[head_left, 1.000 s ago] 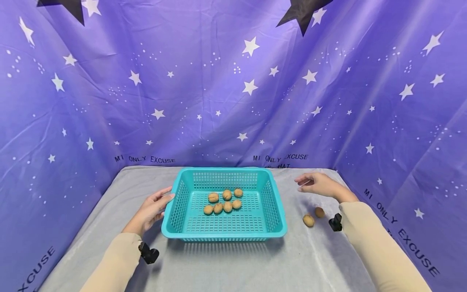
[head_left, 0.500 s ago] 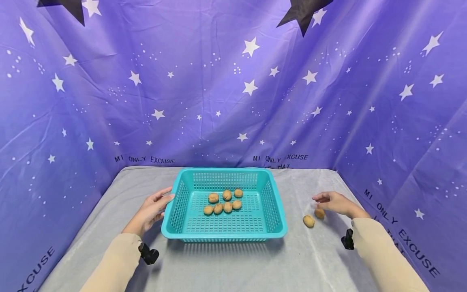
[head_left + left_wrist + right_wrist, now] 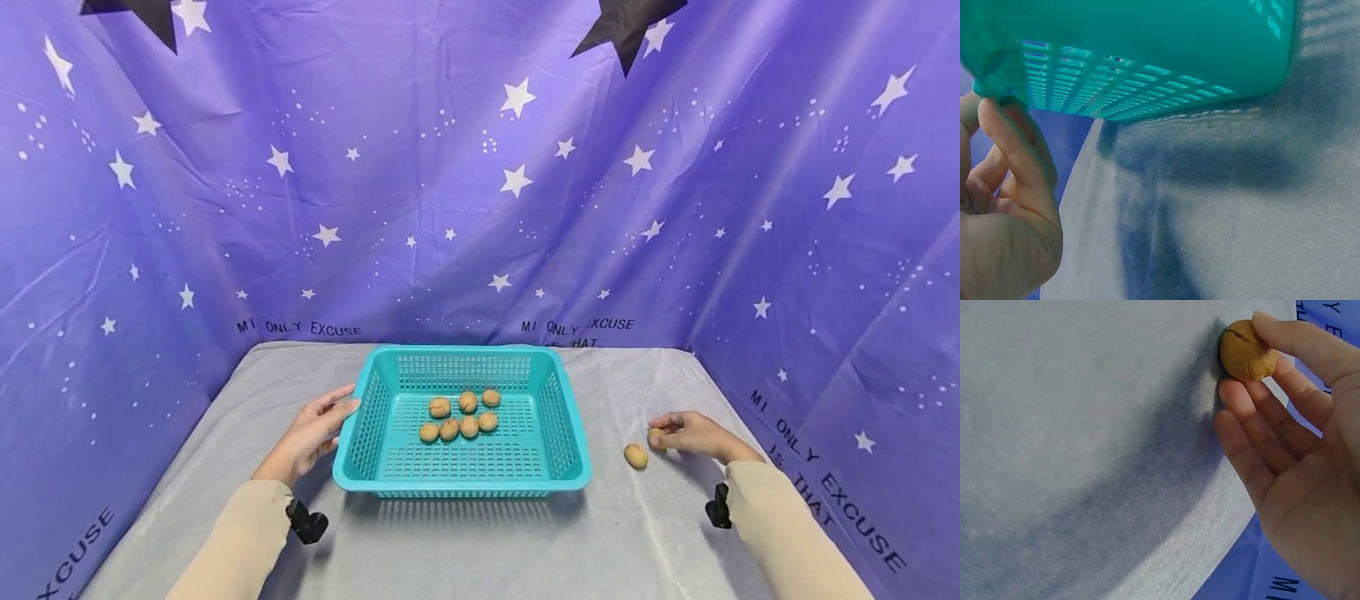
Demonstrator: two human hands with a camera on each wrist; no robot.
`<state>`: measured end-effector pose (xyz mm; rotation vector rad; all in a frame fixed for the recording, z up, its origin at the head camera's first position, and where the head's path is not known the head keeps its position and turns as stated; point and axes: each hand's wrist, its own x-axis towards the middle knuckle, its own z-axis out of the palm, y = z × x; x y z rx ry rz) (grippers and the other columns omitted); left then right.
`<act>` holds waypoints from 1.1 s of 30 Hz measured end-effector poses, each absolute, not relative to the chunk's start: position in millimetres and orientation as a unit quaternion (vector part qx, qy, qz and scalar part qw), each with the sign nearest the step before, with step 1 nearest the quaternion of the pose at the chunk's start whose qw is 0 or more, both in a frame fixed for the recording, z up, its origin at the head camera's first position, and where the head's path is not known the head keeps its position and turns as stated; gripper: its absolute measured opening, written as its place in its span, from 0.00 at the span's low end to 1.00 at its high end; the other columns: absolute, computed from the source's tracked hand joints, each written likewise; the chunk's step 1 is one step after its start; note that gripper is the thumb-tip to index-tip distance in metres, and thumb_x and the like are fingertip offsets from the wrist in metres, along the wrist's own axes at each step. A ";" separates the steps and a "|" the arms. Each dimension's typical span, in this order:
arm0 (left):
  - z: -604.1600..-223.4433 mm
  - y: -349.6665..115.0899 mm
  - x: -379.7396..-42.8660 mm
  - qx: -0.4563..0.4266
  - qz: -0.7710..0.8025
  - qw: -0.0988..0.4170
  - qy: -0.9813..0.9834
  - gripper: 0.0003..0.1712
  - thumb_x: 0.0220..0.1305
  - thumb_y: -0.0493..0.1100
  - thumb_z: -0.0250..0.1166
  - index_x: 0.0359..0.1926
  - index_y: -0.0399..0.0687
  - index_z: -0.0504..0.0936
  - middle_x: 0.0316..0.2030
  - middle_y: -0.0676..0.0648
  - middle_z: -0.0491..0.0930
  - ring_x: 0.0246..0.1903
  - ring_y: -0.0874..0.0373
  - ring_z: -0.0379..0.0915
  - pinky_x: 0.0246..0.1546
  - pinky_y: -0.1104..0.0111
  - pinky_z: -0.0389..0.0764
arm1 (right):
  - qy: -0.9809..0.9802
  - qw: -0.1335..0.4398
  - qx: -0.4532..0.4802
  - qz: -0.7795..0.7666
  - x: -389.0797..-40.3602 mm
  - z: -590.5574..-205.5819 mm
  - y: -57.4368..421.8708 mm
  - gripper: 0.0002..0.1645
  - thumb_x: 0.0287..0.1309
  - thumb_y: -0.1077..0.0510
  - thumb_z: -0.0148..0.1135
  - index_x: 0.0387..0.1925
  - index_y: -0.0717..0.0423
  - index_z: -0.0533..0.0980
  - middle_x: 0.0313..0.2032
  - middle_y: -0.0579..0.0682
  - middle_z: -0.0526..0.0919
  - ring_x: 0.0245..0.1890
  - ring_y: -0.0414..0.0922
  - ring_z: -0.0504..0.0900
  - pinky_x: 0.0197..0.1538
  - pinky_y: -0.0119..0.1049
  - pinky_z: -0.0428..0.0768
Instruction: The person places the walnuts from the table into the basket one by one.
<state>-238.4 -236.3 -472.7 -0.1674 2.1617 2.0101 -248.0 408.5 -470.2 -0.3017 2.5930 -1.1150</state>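
Observation:
A turquoise plastic basket with slotted walls stands on the cloth-covered table, several walnuts lying in two rows on its floor. My left hand pinches the basket's left rim between thumb and fingers; the left wrist view shows the thumb right at the rim. To the right of the basket, my right hand holds a walnut, thumb on one side and fingers on the other, low over the cloth. Another walnut lies just left of that hand.
Grey cloth covers the table. A purple star-patterned curtain hangs behind it and along both sides. Each wrist carries a small black camera, such as the left camera.
My right hand has come down and toward me from beside the basket's back right, and its fingers have taken hold of the farther loose walnut. The left hand stays on the rim.

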 end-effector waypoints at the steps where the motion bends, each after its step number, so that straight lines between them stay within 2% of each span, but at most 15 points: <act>1: -473.1 -236.4 -238.4 -0.056 0.677 0.092 0.728 0.43 0.67 0.58 0.67 0.76 0.53 0.62 0.51 0.50 0.80 0.42 0.60 0.82 0.36 0.67 0.82 | 0.900 0.153 -0.102 -0.395 -247.8 -470.8 408.7 0.28 0.63 0.60 0.67 0.57 0.78 0.72 0.46 0.63 0.84 0.43 0.46 0.80 0.43 0.35 0.79; 13: -473.7 -236.3 -239.1 -0.057 0.677 0.095 0.727 0.43 0.67 0.58 0.67 0.76 0.52 0.61 0.52 0.49 0.80 0.43 0.59 0.82 0.37 0.67 0.82 | 0.906 0.150 -0.088 -0.385 -245.6 -466.3 405.0 0.30 0.60 0.58 0.70 0.56 0.76 0.74 0.46 0.60 0.84 0.41 0.42 0.80 0.42 0.34 0.79; 17: -474.3 -236.4 -238.7 -0.058 0.679 0.095 0.726 0.43 0.67 0.57 0.67 0.76 0.52 0.62 0.50 0.49 0.81 0.42 0.59 0.82 0.36 0.68 0.82 | 0.914 0.142 -0.090 -0.370 -246.6 -461.5 404.8 0.30 0.61 0.57 0.69 0.57 0.74 0.75 0.46 0.58 0.84 0.43 0.44 0.80 0.45 0.36 0.78; 23: -474.5 -236.5 -238.4 -0.058 0.679 0.097 0.725 0.43 0.67 0.57 0.67 0.76 0.52 0.61 0.51 0.49 0.80 0.41 0.60 0.82 0.36 0.68 0.82 | 0.912 0.135 -0.108 -0.372 -248.4 -450.5 402.7 0.31 0.64 0.55 0.67 0.60 0.74 0.73 0.46 0.55 0.84 0.47 0.46 0.80 0.47 0.34 0.78; 29: -473.1 -236.7 -239.4 -0.055 0.677 0.096 0.728 0.43 0.67 0.58 0.67 0.77 0.52 0.61 0.54 0.47 0.79 0.43 0.59 0.82 0.39 0.66 0.82 | 0.918 0.122 -0.113 -0.360 -251.0 -436.5 399.4 0.32 0.65 0.52 0.66 0.61 0.71 0.73 0.46 0.55 0.84 0.48 0.48 0.80 0.51 0.41 0.76; 33: -472.7 -236.5 -239.7 -0.057 0.674 0.094 0.730 0.43 0.66 0.59 0.67 0.76 0.52 0.61 0.54 0.47 0.79 0.43 0.59 0.81 0.38 0.66 0.82 | 0.920 0.114 -0.116 -0.356 -253.7 -427.0 397.3 0.31 0.64 0.53 0.67 0.60 0.71 0.74 0.47 0.56 0.84 0.46 0.48 0.80 0.50 0.43 0.77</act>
